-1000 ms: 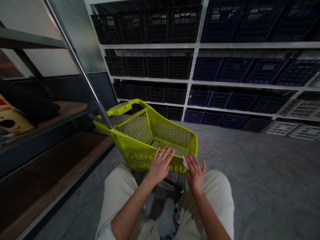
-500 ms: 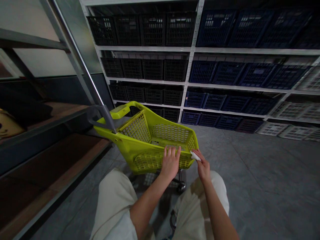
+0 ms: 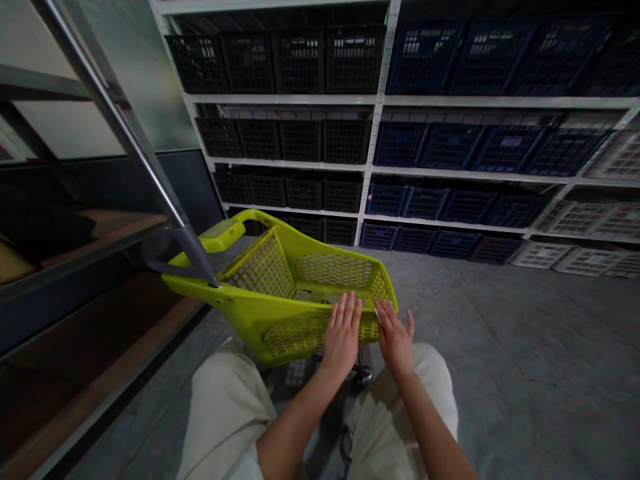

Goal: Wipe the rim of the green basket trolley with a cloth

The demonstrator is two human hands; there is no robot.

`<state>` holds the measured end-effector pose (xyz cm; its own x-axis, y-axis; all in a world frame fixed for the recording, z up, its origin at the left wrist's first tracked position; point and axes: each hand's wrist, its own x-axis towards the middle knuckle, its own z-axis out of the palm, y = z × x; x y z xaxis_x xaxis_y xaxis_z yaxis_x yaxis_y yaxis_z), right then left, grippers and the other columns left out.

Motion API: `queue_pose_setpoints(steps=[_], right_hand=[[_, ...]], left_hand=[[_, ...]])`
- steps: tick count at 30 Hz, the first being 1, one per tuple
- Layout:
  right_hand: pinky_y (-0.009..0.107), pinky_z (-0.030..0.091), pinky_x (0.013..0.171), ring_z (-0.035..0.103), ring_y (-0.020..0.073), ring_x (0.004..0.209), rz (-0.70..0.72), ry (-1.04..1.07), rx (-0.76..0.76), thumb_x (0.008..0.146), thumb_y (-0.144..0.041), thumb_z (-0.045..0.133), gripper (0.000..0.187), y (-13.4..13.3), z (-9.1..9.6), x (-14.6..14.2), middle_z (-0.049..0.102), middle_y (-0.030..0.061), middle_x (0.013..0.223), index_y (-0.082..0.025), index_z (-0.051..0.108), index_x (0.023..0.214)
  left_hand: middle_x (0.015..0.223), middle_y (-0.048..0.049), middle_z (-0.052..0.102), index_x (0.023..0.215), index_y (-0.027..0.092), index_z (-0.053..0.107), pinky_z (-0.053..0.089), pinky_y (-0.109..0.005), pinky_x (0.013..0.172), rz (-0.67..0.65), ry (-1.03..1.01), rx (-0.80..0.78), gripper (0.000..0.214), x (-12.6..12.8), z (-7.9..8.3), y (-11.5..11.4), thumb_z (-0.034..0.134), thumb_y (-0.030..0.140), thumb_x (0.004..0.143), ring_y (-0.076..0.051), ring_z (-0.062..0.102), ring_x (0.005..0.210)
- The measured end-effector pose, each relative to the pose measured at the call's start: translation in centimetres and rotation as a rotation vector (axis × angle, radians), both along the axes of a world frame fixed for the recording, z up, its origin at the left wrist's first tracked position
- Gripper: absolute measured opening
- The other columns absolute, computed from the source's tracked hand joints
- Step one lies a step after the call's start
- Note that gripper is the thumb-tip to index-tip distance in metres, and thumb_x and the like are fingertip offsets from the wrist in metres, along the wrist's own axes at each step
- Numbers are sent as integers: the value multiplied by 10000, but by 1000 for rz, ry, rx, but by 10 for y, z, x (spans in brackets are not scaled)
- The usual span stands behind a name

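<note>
Along the far wall, white metal shelving (image 3: 280, 99) is carrying rows of black crates (image 3: 300, 60) on its left half and navy crates (image 3: 453, 150) on its right, with paler crates (image 3: 587, 261) sitting on the lowest shelf at the right end. A grey floor (image 3: 500, 320) is stretching out in front of it. To the left, a dark shelf unit with a wooden shelf (image 3: 95, 320) is running alongside, and a steel pole (image 3: 127, 140) is slanting down across the view, its lower end ending at the far left corner of the cart. Directly ahead, a lime-green shopping cart (image 3: 245, 310) is standing on the floor just in front of the person's cream trousers (image 3: 225, 413). Its basket is showing no contents. The left hand (image 3: 343, 337) is lying flat and unclenched on the cart's near rim, fingers spread, and the right hand (image 3: 395, 337) is resting open beside it at the rim's corner, not grasping. A sliver of white (image 3: 376, 315) is showing between them, too small to tell what it is.
</note>
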<state>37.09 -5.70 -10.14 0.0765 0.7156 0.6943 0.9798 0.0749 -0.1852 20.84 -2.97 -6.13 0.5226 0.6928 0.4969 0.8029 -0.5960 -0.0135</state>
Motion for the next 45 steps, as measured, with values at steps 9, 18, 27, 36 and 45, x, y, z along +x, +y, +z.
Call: queue_pose_setpoints(steps=[9,18,27,36,45], right_hand=[[517,89,1158,522,211,1275,-114,53,72,947,-121,310,498,-1,-5,-13,582,101,1358,-218,440,1418],[497,72,1172,461,181,1335,82,19,47,915,-81,324,553,-1,-4,-18,560,76,1387,-251,421,1432],[501,67,1167,476,197,1322,15,58,32,913,-106,336,530,2,4,-51,568,94,1375,-222,444,1419],[550,99,1146,522,230,1278,-175,134,78,927,-132,334,445,-6,-5,-9,635,79,1292,-221,559,1300],[457,113,1171,437,177,1354,132,9,-13,922,-101,342,521,-4,12,-48,540,69,1407,-226,441,1418]], left_hand=[[1615,-102,116,1532,82,176,272,-431,1185,-56,39,29,725,-10,-4,-1,399,41,844,-250,108,1486],[1614,-111,118,1532,80,174,275,-420,1182,-57,54,34,736,-16,-2,-3,387,35,829,-241,117,1486],[1608,-131,134,1518,68,210,265,-429,1183,-59,25,40,675,-15,-6,-4,388,70,867,-258,108,1484],[1612,-139,99,1534,60,125,251,-426,1191,-47,38,-7,810,-17,0,-10,437,43,787,-250,80,1487],[1606,-150,123,1516,53,200,273,-431,1181,-43,55,25,691,-19,-6,-7,391,46,853,-253,94,1486]])
